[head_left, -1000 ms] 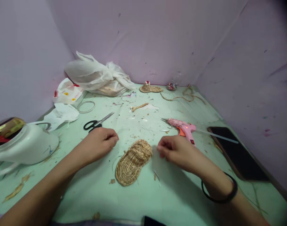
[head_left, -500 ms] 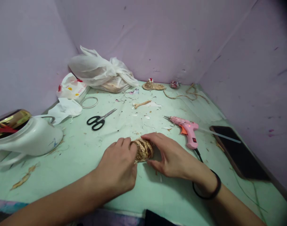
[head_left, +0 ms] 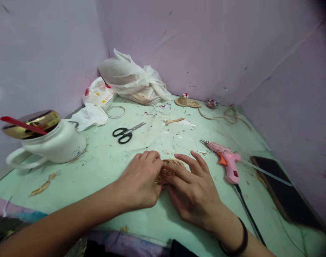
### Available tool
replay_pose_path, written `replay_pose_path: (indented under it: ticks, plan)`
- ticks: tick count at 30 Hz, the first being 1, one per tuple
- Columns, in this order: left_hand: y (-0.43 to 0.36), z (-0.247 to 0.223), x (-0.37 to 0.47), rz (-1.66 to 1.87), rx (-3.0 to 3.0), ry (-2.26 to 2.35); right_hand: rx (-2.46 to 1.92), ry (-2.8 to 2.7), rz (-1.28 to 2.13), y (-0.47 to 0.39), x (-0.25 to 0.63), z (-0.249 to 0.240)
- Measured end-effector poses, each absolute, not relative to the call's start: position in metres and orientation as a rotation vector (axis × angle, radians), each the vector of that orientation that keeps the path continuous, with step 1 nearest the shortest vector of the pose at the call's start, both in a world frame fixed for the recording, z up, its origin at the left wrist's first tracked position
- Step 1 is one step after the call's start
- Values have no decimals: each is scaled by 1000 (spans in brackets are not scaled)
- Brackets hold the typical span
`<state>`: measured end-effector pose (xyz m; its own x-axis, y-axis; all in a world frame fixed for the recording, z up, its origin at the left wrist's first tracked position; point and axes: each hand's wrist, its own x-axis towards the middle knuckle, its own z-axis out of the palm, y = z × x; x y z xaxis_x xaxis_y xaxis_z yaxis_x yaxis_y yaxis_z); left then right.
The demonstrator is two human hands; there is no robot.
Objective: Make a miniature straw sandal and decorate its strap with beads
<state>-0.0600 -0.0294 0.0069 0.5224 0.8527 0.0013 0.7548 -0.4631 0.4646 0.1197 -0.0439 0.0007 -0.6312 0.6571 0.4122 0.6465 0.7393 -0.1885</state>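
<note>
Two-handed in grip, holding the woven straw piece (head_left: 163, 175) just below centre frame with left hand (head_left: 143, 180) and right hand (head_left: 193, 191); could bend or split it by squeezing unevenly.

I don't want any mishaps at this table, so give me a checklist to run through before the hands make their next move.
1. Woven straw slipper steadied: ok; the left hand grips it and fingers of the right hand rest on it.
2. Slipper's surface sound: cannot tell; the hands cover most of it.
3. Pink glue gun clear of both hands: ok; it lies apart, nozzle pointing away from them.
4. Glue gun hot: cannot tell; its light glows, but heat does not show.
5. Black-handled scissors out of the way: ok; blades point away from the hands.
6. Phone clear of the glue stick: not ok; the stick extends over it.
</note>
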Motion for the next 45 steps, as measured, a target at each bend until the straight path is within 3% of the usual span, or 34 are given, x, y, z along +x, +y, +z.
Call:
replay_pose_path:
  ticks: [9,23,34,45]
  plan:
    - [-36,-1,-55,388,2387,1312,-1018,-2548,-87,-39,115,-7]
    - [-34,-15,-55,568,2506,1331,-1050,-2356,-3,-37,108,-22]
    - [-8,-11,-72,716,2029,1314,-1057,-2299,-38,-41,108,-24]
    - [-14,-7,-68,484,2323,1367,-1005,-2316,-82,-43,107,-24]
